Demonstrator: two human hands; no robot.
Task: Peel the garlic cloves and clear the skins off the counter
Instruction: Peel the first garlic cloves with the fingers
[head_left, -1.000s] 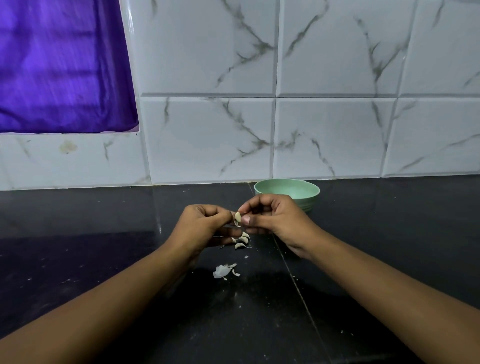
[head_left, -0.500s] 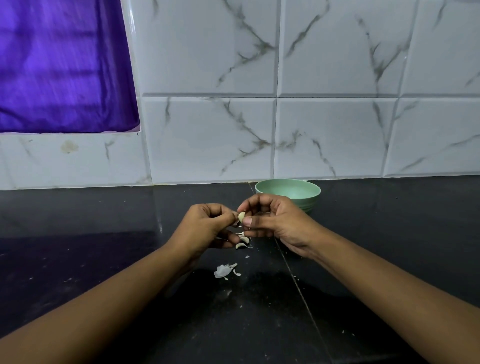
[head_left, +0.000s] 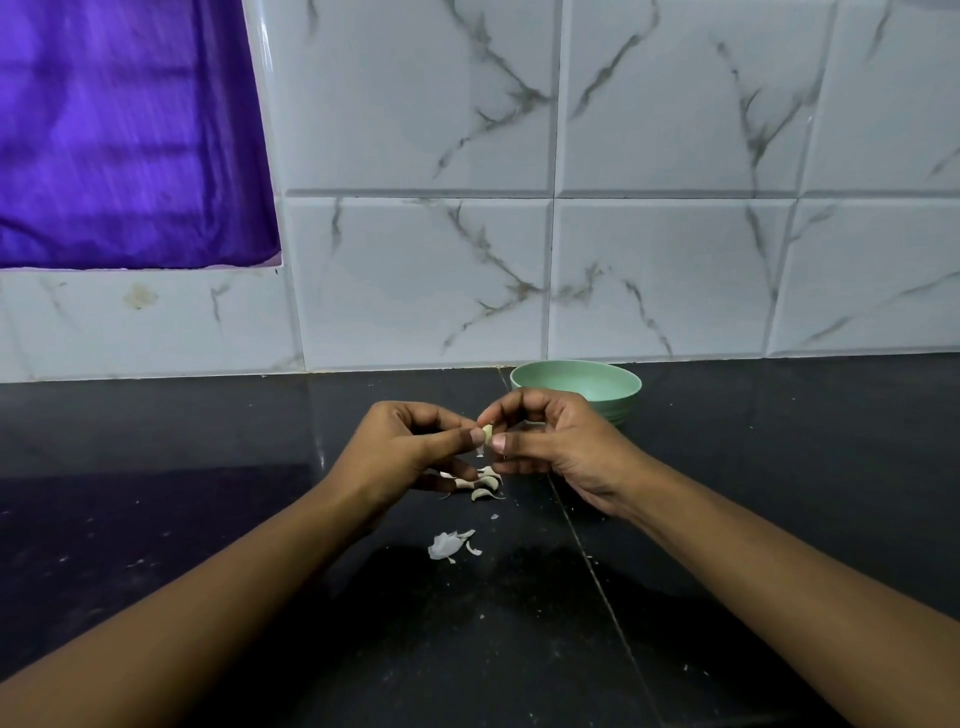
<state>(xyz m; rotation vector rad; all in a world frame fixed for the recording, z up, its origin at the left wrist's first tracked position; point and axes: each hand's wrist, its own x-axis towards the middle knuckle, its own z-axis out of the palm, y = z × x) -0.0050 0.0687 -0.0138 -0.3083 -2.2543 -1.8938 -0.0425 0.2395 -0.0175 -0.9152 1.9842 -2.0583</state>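
Observation:
A small pale garlic clove (head_left: 488, 432) is held above the black counter (head_left: 208, 493), pinched between the thumbs and fingertips of both hands. My left hand (head_left: 410, 447) pinches it from the left and my right hand (head_left: 561, 447) from the right. Below the hands a few loose garlic cloves (head_left: 483, 488) lie on the counter. A white papery skin (head_left: 448, 544) with small flakes lies nearer to me. A mint-green bowl (head_left: 618, 384) stands behind my right hand, its inside mostly hidden.
A marble-tiled wall (head_left: 623, 234) rises at the counter's back edge. A purple cloth (head_left: 119, 135) fills an opening at the upper left. A seam (head_left: 597, 582) runs along the counter towards me. Tiny skin crumbs dot the dark surface.
Both hands stay in place, working the clove between the fingertips; the thumbs have shifted slightly on it. The cloves and skin on the counter have not moved.

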